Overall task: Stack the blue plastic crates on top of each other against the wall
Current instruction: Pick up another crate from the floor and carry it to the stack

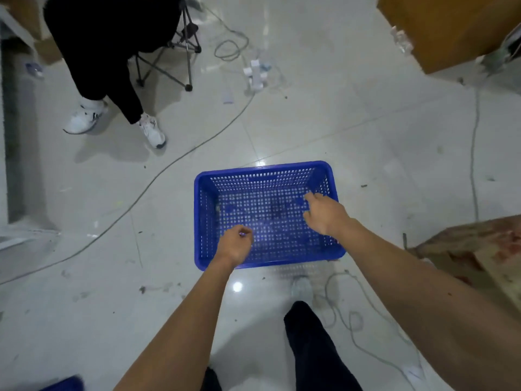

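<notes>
A blue perforated plastic crate (327,170) lies open side up on the shiny tiled floor, just ahead of my feet. Both of my hands hover over its inside, and neither grips the rim. My left hand (235,245) is above the near left part with its fingers curled shut. My right hand (324,213) is above the right side, fingers loosely spread and pointing left. A faint perforated shadow shows on the floor under the crate's near edge. The corner of a second blue crate (63,384) peeks in at the bottom left edge.
A seated person in black trousers (112,60) and white shoes is at the far left, beside a folding stool (174,57). Cables (158,176) and a white power strip (255,73) lie on the floor. A wooden cabinet (451,29) stands far right, a stained board (479,249) near right.
</notes>
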### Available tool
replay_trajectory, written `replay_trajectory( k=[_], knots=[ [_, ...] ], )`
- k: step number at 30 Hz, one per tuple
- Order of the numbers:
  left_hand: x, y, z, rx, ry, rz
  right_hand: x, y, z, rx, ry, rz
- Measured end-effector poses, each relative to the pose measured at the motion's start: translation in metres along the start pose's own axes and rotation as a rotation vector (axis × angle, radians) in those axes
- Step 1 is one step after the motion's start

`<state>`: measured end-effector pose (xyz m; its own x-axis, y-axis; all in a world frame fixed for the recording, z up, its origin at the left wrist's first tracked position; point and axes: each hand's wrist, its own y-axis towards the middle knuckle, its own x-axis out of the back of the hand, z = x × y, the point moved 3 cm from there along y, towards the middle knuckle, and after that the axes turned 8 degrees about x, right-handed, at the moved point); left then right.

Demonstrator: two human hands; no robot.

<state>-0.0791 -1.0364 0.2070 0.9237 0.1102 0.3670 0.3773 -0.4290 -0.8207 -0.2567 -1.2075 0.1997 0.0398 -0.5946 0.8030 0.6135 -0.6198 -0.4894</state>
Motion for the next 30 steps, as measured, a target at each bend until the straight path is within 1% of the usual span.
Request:
replay_trajectory(
  k=[2, 5, 7, 11, 16, 18, 22, 23, 27, 30],
  knots=[
    [-0.026, 0.022, -0.003, 0.044, 0.004, 0.003, -0.006, 0.022, -0.019, 0.005, 0.020, 0.026],
    [-0.056, 0.054, -0.004, 0.104, 0.117, 0.021, -0.017, 0.054, -0.043, -0.034, 0.056, 0.057],
    [-0.070, 0.074, -0.003, 0.147, 0.118, 0.036, -0.026, 0.076, -0.054, -0.018, 0.036, 0.076],
    [-0.098, 0.114, 0.016, 0.241, -0.024, 0.065, -0.052, 0.123, -0.072, 0.039, -0.034, 0.110],
    [-0.138, 0.160, 0.059, 0.372, -0.067, 0.036, -0.090, 0.176, -0.082, 0.080, -0.089, 0.135],
    [-0.150, 0.176, 0.074, 0.411, -0.131, 0.038, -0.105, 0.198, -0.077, 0.128, -0.120, 0.130],
    [-0.163, 0.203, 0.111, 0.576, -0.314, 0.153, -0.127, 0.234, -0.059, 0.203, -0.180, 0.102],
    [-0.165, 0.208, 0.120, 0.594, -0.330, 0.144, -0.132, 0.242, -0.054, 0.215, -0.191, 0.099],
    [-0.175, 0.231, 0.152, 0.567, -0.233, -0.060, -0.154, 0.274, -0.051, 0.224, -0.231, 0.058],
    [-0.185, 0.246, 0.174, 0.632, -0.207, -0.092, -0.164, 0.294, -0.051, 0.247, -0.264, 0.023]
  ],
)
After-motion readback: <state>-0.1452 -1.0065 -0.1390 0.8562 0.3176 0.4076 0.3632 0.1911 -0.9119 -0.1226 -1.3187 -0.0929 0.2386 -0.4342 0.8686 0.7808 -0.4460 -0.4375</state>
